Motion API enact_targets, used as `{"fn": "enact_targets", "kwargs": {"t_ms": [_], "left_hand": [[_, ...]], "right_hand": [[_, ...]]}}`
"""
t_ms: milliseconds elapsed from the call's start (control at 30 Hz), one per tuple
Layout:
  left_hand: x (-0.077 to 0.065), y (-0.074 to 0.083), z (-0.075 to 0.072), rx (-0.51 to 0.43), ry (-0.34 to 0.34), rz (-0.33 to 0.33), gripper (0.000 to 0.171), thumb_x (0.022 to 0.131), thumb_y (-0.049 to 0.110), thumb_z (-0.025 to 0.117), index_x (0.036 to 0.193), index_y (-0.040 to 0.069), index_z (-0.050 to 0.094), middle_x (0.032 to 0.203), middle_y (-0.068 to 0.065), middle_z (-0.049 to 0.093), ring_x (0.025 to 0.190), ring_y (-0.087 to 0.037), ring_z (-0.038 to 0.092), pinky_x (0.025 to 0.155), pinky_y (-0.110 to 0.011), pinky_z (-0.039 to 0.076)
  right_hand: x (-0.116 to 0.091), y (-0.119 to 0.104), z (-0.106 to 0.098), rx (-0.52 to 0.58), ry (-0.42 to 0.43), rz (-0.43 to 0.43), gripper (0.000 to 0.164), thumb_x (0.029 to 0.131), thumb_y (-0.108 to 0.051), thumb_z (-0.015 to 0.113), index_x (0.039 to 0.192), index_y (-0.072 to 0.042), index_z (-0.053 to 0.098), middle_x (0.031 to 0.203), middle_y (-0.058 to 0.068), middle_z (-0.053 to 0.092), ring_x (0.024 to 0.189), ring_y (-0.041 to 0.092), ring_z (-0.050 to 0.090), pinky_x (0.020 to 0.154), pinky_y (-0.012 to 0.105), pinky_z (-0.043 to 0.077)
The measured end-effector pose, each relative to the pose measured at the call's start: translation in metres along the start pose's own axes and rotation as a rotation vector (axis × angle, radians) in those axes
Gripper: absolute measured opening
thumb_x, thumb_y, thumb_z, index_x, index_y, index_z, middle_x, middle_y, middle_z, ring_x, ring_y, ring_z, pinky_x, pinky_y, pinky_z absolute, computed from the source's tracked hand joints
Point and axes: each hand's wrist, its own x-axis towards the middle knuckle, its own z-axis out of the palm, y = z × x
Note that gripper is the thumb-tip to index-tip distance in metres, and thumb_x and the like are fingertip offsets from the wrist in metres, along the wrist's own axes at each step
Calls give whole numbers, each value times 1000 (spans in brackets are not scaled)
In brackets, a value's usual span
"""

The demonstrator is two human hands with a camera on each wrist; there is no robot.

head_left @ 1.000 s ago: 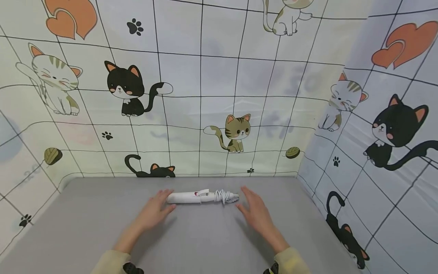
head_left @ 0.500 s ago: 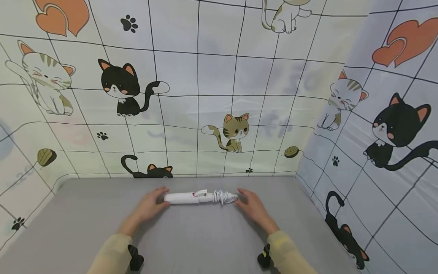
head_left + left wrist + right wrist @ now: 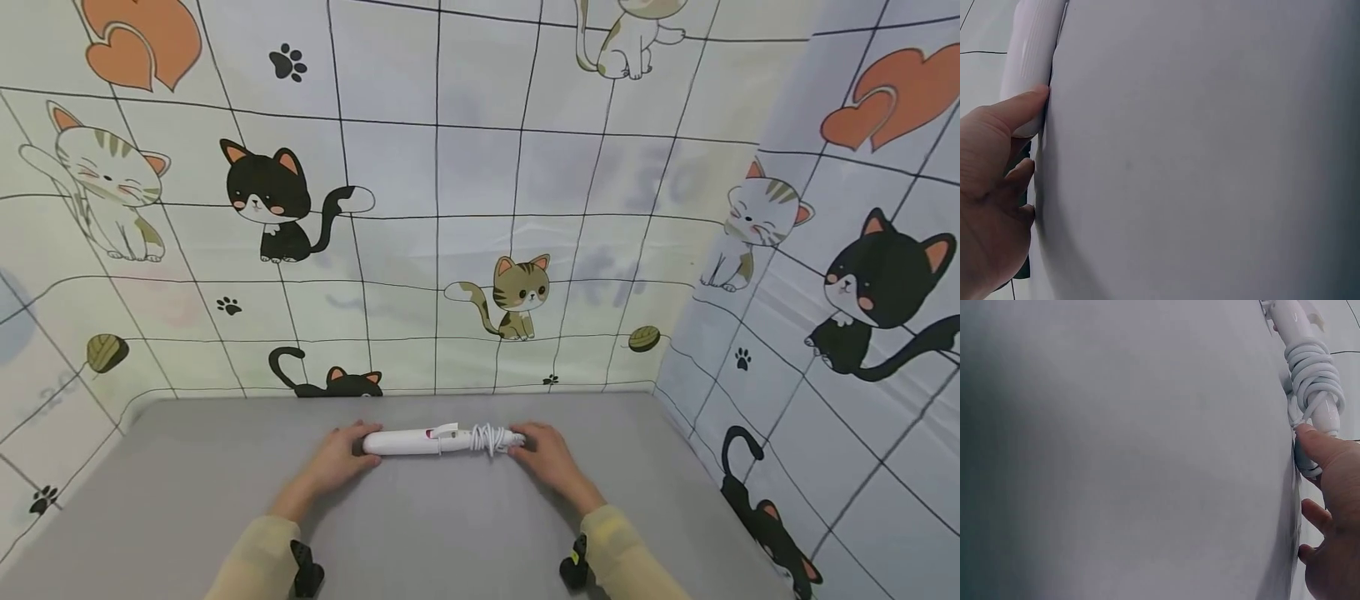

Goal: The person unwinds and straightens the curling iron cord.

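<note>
A white curling iron (image 3: 412,442) lies crosswise on the grey table, its small lever up and its cord (image 3: 491,438) wound in loops round the handle at the right. My left hand (image 3: 339,457) grips the thick barrel end, thumb on the near side and fingers on the far side. In the left wrist view the thumb of the left hand (image 3: 988,181) presses against the barrel (image 3: 1032,56). My right hand (image 3: 553,460) pinches the handle end beside the wound cord. The right wrist view shows the thumb of the right hand (image 3: 1338,487) at the cord loops (image 3: 1315,375).
The grey table (image 3: 435,533) ends at a cloth wall (image 3: 405,167) printed with cats and grid lines. A similar cloth stands along the right side. Black wrist cameras (image 3: 306,569) sit at both sleeves.
Both hands, first apart from the curling iron's ends with fingers spread, have closed in on them and now hold it. The curling iron has hardly moved.
</note>
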Motion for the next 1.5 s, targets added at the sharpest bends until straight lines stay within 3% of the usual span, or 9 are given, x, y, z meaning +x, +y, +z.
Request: {"fn": "enact_targets", "kwargs": {"t_ms": [200, 533, 633, 700, 800, 900, 1133, 1233, 1500], "left_hand": [[2, -2, 1, -95, 15, -2, 46, 84, 10, 84, 126, -1, 70, 133, -30, 62, 135, -53, 45, 119, -72, 21], [-2, -12, -1, -218, 47, 17, 49, 78, 7, 88, 122, -4, 72, 127, -29, 65, 128, -51, 53, 113, -65, 39], [-5, -10, -4, -241, 41, 3, 50, 78, 8, 88, 124, -4, 71, 126, -26, 67, 122, -43, 60, 108, -56, 48], [-6, -7, -6, -265, 41, -8, 50, 79, 8, 88, 125, -3, 71, 124, -22, 69, 118, -36, 63, 102, -43, 53], [-8, -2, -10, -297, 38, 11, 51, 80, 7, 87, 126, -7, 69, 121, -22, 71, 110, -30, 67, 91, -28, 57], [-10, 0, -13, -362, 33, 8, 51, 81, 3, 86, 127, -10, 67, 118, -24, 71, 101, -26, 71, 81, -21, 58], [-19, 11, -24, -532, -23, -75, 52, 83, 2, 83, 130, -11, 64, 123, -25, 68, 101, -32, 72, 81, -24, 61], [-25, 14, -28, -560, -33, -79, 52, 83, 2, 83, 129, -11, 63, 125, -25, 67, 102, -31, 72, 82, -26, 62], [-48, 16, -32, -759, -81, -95, 55, 86, 0, 79, 133, -13, 54, 126, -23, 63, 103, -28, 71, 89, -33, 62]], "right_hand": [[0, 1, -1, 21, 32, 14, 33, 84, -13, 84, 115, -4, 76, 113, 14, 74, 110, 39, 62, 99, 58, 51], [-2, 0, -1, 63, 24, 14, 28, 81, -14, 88, 107, -10, 81, 104, 6, 77, 103, 34, 65, 92, 54, 55], [-4, -1, -1, 65, 23, 25, 28, 80, -16, 88, 107, -11, 82, 103, 4, 77, 101, 30, 65, 90, 50, 55], [-5, -2, -2, 77, 34, 39, 28, 79, -15, 89, 107, -12, 82, 102, 3, 77, 100, 29, 65, 89, 49, 56], [-7, -4, -4, 152, 47, 76, 29, 80, -11, 88, 107, -12, 82, 102, 4, 76, 98, 26, 67, 87, 43, 59], [-10, -7, -7, 243, 56, 89, 28, 81, -6, 86, 109, -8, 81, 104, 8, 76, 96, 26, 70, 83, 37, 63], [-18, -17, -13, 361, 52, 99, 27, 84, -5, 83, 111, -4, 78, 106, 11, 76, 96, 24, 72, 79, 28, 63], [-23, -22, -15, 367, 38, 95, 26, 85, -6, 83, 111, -4, 78, 106, 10, 76, 95, 23, 72, 77, 27, 63], [-33, -35, -15, 377, 73, 75, 27, 82, -4, 85, 108, -5, 79, 102, 10, 77, 94, 24, 73, 77, 25, 62]]}}
